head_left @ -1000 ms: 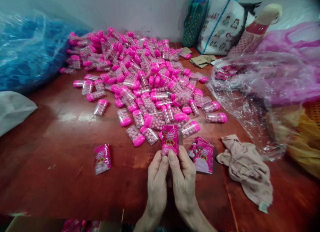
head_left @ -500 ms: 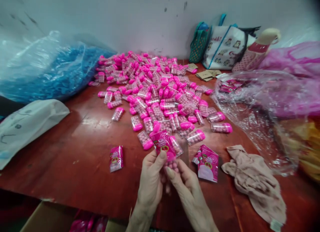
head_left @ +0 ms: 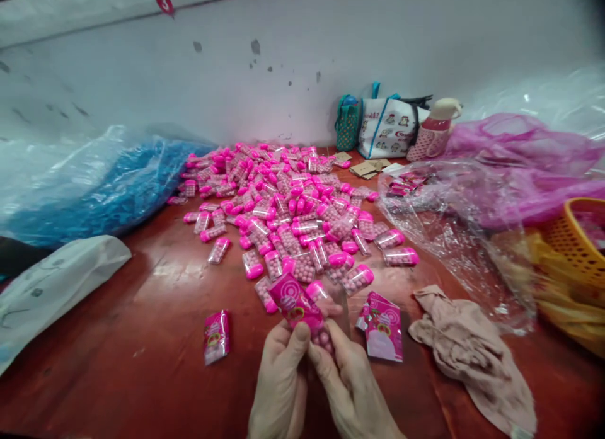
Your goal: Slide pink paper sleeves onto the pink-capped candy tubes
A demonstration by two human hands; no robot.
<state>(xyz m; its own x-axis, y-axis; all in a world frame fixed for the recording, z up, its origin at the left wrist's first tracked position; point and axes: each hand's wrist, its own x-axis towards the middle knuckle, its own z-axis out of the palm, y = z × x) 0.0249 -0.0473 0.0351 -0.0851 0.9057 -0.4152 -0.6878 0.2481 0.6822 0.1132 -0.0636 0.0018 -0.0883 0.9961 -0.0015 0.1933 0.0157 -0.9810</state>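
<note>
Between both hands is a clear container of pink balls [head_left: 323, 339] with a printed pink sleeve [head_left: 293, 302] around its upper part. My left hand [head_left: 282, 376] is closed on it, thumb pressed on the sleeve. My right hand [head_left: 350, 379] pinches its lower right side. Just beyond lies a big heap of similar pink-capped containers [head_left: 283, 199]. To the left, one container in a printed sleeve [head_left: 217, 337] lies apart. Flat printed sleeves [head_left: 384, 329] rest to the right of my right hand.
A crumpled beige cloth [head_left: 472, 357] lies at the right, near clear plastic [head_left: 454, 231] and a yellow basket [head_left: 574, 237]. Blue items in a plastic bag [head_left: 118, 193] and a white bag [head_left: 57, 288] are at the left. A printed tote [head_left: 385, 130] stands by the wall.
The view has tilted up, showing more wall and the yellow basket. The sleeve in my hands leans more to the left, and my right hand's fingers have closed in nearer the container.
</note>
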